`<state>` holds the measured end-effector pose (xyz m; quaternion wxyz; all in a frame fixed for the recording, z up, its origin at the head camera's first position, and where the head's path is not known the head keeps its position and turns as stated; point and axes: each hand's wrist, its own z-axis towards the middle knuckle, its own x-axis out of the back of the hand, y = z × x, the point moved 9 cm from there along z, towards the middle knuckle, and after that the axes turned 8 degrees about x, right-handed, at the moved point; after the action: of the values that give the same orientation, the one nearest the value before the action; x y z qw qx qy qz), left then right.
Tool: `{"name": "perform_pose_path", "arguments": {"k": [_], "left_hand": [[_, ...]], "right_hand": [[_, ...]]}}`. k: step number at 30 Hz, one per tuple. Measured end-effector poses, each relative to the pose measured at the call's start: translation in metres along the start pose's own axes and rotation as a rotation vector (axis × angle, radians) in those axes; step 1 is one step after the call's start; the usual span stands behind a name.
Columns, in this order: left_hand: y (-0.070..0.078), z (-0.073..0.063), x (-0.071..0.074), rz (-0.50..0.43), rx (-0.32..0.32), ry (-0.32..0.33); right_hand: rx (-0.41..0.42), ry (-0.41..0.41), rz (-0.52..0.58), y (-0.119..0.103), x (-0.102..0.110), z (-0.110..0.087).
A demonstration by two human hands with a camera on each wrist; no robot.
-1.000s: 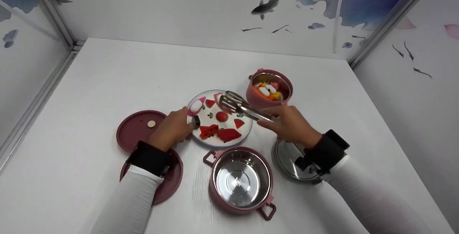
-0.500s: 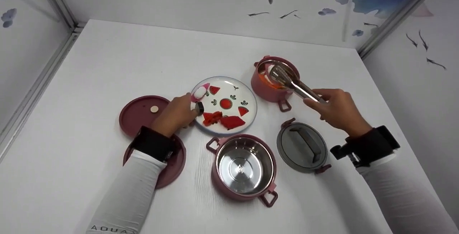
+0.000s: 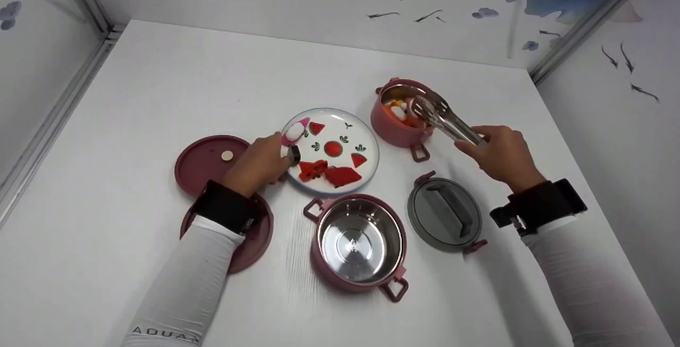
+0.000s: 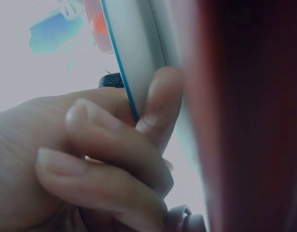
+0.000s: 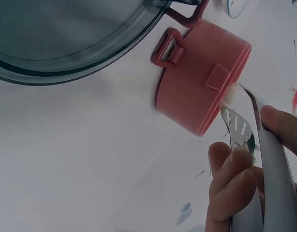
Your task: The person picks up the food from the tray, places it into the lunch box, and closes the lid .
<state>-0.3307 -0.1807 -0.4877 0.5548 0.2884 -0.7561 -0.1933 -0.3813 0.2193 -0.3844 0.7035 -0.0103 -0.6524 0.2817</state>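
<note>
My left hand (image 3: 259,163) pinches the left rim of a round white plate (image 3: 332,123) with watermelon prints. In the left wrist view, the fingers are curled at the blue-edged plate rim (image 4: 120,67). On the plate lie a pink-and-white piece (image 3: 294,132), a red piece (image 3: 342,176) and an orange-red piece (image 3: 313,170). My right hand (image 3: 502,150) grips metal tongs (image 3: 458,128), their slotted ends spread at the mouth of a small pink pot (image 3: 394,127). Orange, yellow and white food pieces (image 3: 398,112) sit inside that pot. The right wrist view shows the tongs' ends (image 5: 239,128) apart.
A larger pink pot (image 3: 355,246) with a bare steel inside stands in front of the plate. To its right lies a grey handled lid (image 3: 443,214). Two dark red plates (image 3: 199,169) are under and beside my left arm, one with a beige disc (image 3: 227,155).
The tongs moved right from the plate to the small pot with a pink-and-white piece, then spread and let it go inside. My left hand stayed at the plate rim.
</note>
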Motion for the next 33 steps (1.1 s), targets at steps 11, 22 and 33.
{"name": "perform_pose_path", "arguments": {"k": [11, 22, 33], "left_hand": [[0.005, 0.004, 0.001, 0.023, -0.003, -0.001], [-0.007, 0.002, 0.003, 0.028, 0.009, 0.018], [-0.006, 0.006, -0.003, 0.034, 0.007, -0.002]], "right_hand": [[0.207, -0.158, 0.079, -0.082, -0.048, 0.003], [0.473, -0.313, -0.067, -0.152, -0.094, 0.002], [0.437, -0.325, -0.106, -0.152, -0.104, 0.004]]}}
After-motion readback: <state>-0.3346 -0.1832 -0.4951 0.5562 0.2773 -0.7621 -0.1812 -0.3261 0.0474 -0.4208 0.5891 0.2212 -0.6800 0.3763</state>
